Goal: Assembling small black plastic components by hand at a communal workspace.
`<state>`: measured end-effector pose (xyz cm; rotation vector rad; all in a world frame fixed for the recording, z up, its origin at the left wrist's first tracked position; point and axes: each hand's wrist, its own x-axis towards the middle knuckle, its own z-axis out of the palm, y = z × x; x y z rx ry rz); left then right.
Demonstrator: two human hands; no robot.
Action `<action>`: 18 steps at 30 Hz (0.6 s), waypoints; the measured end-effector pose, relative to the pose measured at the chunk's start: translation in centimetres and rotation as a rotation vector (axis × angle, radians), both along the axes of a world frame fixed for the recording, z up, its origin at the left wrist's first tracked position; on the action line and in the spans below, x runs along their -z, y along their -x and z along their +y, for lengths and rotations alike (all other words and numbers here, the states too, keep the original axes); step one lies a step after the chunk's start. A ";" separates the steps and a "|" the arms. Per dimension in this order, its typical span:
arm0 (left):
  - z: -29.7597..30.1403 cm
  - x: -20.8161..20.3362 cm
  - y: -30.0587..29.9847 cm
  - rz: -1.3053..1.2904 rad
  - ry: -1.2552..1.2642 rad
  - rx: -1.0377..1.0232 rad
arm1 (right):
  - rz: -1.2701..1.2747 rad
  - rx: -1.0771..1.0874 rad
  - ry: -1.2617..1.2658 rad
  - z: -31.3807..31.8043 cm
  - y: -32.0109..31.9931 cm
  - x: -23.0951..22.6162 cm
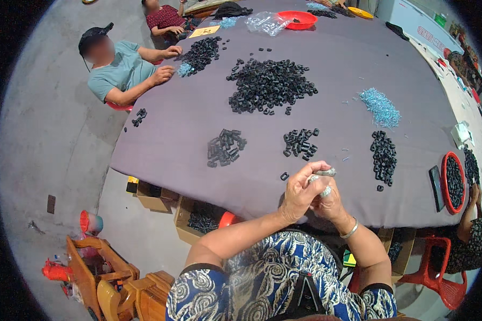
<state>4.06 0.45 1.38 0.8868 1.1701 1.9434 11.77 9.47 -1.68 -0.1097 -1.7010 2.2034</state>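
My left hand [299,193] and my right hand [330,204] meet just above the near edge of the cloth-covered table [262,184]. Both are closed, fingertips together, and several fingers wear pale wrappings. Whatever they pinch is hidden or too small to name. Just beyond them lies a small heap of black, block-like plastic parts [300,144], with one loose black part [284,176] beside my left hand. A heap of longer, dark grey parts [226,147] sits to the left. To the right are a long heap of black parts [384,160] and small clear-blue pieces [380,108].
A large black heap [270,85] occupies mid-table. A person in a light-blue shirt [124,72] works at the left edge; another person's arm [474,206] reaches in at right. A red basket [453,183] and phone [436,188] lie at right. Cardboard boxes [190,227] stand below the table.
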 end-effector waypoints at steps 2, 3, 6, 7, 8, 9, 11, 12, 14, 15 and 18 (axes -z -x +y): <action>0.1 -0.4 -0.1 -0.093 0.114 -0.043 | -0.050 0.036 0.083 -0.6 -0.1 0.0; 0.1 -0.4 -0.2 -0.092 0.113 -0.045 | -0.052 0.039 0.079 -0.7 -0.1 -0.2; 0.1 0.0 -0.6 -0.021 0.084 -0.147 | -0.077 0.041 0.030 -0.6 0.0 -0.3; 0.2 0.1 -0.6 -0.008 0.081 -0.168 | -0.102 0.040 -0.014 -0.7 0.0 -0.3; 0.2 0.2 -0.6 0.005 0.078 -0.189 | -0.104 0.040 -0.013 -0.7 0.0 0.2; 0.2 0.3 -0.6 0.005 0.077 -0.188 | -0.084 0.050 -0.030 -0.7 0.2 1.0; 0.3 0.5 -0.6 0.008 0.064 -0.199 | -0.063 0.060 -0.050 -0.5 0.1 1.6; 0.3 0.5 -0.6 0.008 0.064 -0.200 | -0.065 0.047 -0.013 -0.5 0.1 1.6; 0.3 0.5 -0.6 -0.038 0.075 -0.191 | -0.067 0.033 0.022 -0.4 0.2 1.8; 0.4 0.7 -0.6 -0.036 0.075 -0.191 | -0.070 0.040 -0.007 -0.4 0.1 2.1; 0.5 1.0 -0.5 -0.013 0.033 -0.213 | -0.071 0.045 -0.037 -0.2 0.3 2.5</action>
